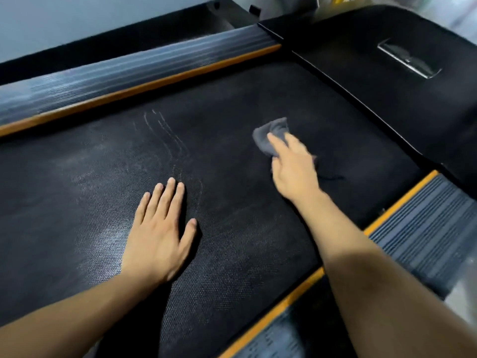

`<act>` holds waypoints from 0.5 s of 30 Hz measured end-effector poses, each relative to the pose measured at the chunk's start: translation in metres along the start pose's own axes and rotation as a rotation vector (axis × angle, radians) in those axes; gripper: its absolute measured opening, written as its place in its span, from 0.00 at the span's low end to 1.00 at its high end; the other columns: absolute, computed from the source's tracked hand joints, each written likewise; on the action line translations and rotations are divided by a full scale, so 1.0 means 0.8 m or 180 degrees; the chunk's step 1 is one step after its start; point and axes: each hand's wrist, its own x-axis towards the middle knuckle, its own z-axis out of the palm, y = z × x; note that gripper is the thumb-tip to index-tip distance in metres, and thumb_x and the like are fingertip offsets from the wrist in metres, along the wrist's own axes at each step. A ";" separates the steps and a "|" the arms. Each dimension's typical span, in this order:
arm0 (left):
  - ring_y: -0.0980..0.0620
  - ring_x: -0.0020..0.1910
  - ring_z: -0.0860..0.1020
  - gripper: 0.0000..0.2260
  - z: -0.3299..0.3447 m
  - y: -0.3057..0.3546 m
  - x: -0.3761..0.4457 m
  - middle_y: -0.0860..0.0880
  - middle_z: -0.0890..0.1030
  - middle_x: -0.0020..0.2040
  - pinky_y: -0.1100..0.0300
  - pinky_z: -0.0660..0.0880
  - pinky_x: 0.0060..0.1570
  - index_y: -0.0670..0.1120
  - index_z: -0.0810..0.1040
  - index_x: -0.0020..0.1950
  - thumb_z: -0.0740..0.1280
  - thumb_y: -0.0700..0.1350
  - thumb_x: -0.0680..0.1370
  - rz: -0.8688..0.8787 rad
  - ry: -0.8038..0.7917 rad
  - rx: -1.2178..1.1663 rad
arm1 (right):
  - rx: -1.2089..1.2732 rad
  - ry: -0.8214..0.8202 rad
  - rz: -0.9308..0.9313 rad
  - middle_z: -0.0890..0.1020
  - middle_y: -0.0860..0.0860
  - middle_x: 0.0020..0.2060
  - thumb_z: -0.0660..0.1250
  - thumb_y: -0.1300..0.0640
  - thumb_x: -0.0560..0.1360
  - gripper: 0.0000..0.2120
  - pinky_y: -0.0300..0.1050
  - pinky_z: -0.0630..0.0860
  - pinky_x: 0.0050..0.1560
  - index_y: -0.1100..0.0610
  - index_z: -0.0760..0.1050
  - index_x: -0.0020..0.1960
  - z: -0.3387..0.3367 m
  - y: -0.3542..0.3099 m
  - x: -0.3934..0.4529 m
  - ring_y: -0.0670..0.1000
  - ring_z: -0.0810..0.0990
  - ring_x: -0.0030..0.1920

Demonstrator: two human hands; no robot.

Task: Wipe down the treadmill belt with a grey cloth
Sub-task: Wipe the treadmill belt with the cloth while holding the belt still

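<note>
The black textured treadmill belt (108,177) fills most of the head view, with pale dusty smears and curved scuff lines near its middle. A crumpled grey cloth (271,136) lies on the belt toward its far right end. My right hand (293,167) presses down on the cloth and grips it, fingers pointing away from me. My left hand (161,229) rests flat on the belt, palm down, fingers spread slightly, holding nothing.
Ribbed grey side rails with orange trim run along the belt, one on the far side (134,73) and one on the near right (426,228). The black motor cover (387,81) with a silver badge (409,59) sits beyond the belt's right end.
</note>
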 end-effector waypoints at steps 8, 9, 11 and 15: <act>0.49 0.83 0.47 0.33 0.003 -0.004 0.000 0.48 0.51 0.84 0.48 0.46 0.81 0.46 0.52 0.84 0.46 0.61 0.82 0.0029 0.0029 -0.0012 | -0.0050 -0.0511 -0.0969 0.70 0.58 0.72 0.60 0.57 0.76 0.28 0.54 0.68 0.71 0.51 0.66 0.75 -0.002 -0.052 -0.075 0.60 0.70 0.70; 0.49 0.83 0.47 0.33 0.002 -0.003 0.000 0.48 0.51 0.84 0.48 0.45 0.81 0.46 0.52 0.84 0.46 0.62 0.82 0.0025 0.0042 -0.0042 | -0.0210 -0.0403 -0.0752 0.70 0.59 0.72 0.56 0.55 0.76 0.28 0.54 0.68 0.71 0.52 0.66 0.76 -0.012 -0.018 -0.067 0.61 0.70 0.70; 0.49 0.83 0.47 0.33 0.000 0.000 -0.002 0.47 0.51 0.84 0.48 0.45 0.81 0.46 0.52 0.84 0.46 0.62 0.82 -0.0019 0.0111 -0.0071 | -0.0419 -0.0237 0.0022 0.67 0.62 0.74 0.53 0.54 0.78 0.27 0.57 0.67 0.71 0.53 0.63 0.77 -0.041 0.055 -0.056 0.65 0.68 0.71; 0.47 0.83 0.49 0.34 -0.002 0.004 0.001 0.46 0.53 0.84 0.48 0.45 0.81 0.45 0.53 0.83 0.47 0.61 0.81 -0.0071 0.0085 -0.0095 | -0.0253 -0.0298 0.0363 0.66 0.66 0.72 0.59 0.60 0.79 0.25 0.59 0.67 0.70 0.57 0.65 0.76 -0.053 0.045 -0.074 0.70 0.67 0.69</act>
